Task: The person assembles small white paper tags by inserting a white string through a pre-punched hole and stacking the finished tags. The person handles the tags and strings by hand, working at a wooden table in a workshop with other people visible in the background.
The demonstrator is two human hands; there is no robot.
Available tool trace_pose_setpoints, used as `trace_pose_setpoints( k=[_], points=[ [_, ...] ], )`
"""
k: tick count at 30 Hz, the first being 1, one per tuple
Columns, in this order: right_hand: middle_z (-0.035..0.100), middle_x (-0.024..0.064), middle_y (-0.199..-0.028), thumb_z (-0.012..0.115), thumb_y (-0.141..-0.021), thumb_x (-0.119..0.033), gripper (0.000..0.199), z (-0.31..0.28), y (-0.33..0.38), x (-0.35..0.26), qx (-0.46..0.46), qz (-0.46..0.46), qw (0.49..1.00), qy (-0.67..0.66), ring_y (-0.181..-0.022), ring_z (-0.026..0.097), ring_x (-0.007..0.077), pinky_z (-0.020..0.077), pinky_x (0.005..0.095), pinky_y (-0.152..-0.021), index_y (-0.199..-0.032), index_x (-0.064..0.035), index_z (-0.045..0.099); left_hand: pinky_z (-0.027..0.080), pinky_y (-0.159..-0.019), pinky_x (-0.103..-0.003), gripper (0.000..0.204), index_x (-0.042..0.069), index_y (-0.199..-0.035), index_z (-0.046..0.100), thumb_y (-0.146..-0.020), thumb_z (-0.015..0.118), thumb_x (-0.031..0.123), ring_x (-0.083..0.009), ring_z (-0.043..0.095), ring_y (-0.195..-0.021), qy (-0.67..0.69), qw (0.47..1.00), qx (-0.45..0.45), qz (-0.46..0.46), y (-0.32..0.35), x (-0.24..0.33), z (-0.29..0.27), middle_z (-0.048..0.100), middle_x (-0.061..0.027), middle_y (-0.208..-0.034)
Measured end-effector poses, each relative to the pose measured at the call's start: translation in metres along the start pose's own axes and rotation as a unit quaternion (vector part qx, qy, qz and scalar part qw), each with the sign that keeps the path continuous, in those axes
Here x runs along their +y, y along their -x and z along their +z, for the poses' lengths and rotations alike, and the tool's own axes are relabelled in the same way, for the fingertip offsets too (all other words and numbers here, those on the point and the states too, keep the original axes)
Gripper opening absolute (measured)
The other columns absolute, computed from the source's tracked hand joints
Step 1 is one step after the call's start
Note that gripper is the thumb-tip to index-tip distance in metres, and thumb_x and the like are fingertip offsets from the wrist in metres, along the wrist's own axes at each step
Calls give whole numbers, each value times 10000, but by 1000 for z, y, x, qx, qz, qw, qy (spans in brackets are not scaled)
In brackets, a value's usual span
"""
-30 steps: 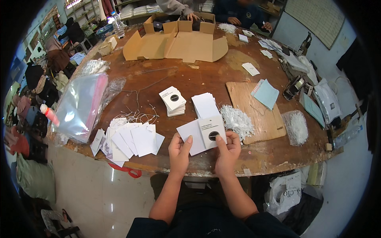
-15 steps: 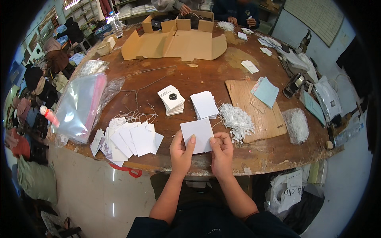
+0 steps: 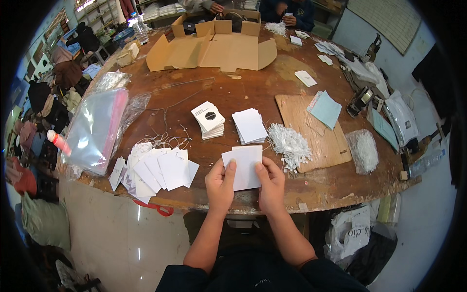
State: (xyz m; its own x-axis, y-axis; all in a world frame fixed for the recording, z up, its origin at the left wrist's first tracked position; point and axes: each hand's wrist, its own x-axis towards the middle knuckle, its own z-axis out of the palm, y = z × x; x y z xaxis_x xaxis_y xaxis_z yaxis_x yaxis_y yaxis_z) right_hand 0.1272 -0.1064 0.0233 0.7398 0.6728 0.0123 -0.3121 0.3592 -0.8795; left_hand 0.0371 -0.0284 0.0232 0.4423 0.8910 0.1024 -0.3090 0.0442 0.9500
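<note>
The held white cards (image 3: 244, 171) point forward along their long axis.

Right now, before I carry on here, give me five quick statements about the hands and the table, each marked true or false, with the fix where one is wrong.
1. The left hand and right hand both grip white cards. True.
2. The cardboard box is closed. False: its flaps are spread open.
3. The light-blue sheet lies at least partly on the wooden board. True.
4. The black-disc card stack stands right of the plain card stack. False: it stands to the left.
5. The heap of white strings lies right of the plain card stack. True.
</note>
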Motion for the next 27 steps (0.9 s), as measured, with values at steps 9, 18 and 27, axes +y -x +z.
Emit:
trace_pose_setpoints(
  k=[9,18,27],
  points=[
    [703,42,-991,621,-1028,-137,194,-6,-4,2,7,5,1000,21,-876,625,77,501,250,-790,-1116,29,672,494,-843,-251,254,-1,-1185,587,-1092,522,227,-74,608,-931,8,1000,6,24,1,0,3,675,-59,-1042],
    [710,43,-964,697,-976,-122,186,2,-3,-9,14,7,999,46,-834,631,71,509,242,-778,-1091,23,672,476,-902,-272,241,30,-1169,545,-1105,470,250,-85,574,-990,-1,1000,-19,14,4,0,3,623,-49,-1091],
    [689,14,-938,675,-1000,-131,155,2,-2,-7,8,7,1000,28,-822,607,47,493,222,-742,-1046,17,681,474,-892,-266,246,30,-1161,545,-1102,481,260,-80,572,-983,14,1000,-24,3,5,3,4,625,-51,-1089]
  ],
)
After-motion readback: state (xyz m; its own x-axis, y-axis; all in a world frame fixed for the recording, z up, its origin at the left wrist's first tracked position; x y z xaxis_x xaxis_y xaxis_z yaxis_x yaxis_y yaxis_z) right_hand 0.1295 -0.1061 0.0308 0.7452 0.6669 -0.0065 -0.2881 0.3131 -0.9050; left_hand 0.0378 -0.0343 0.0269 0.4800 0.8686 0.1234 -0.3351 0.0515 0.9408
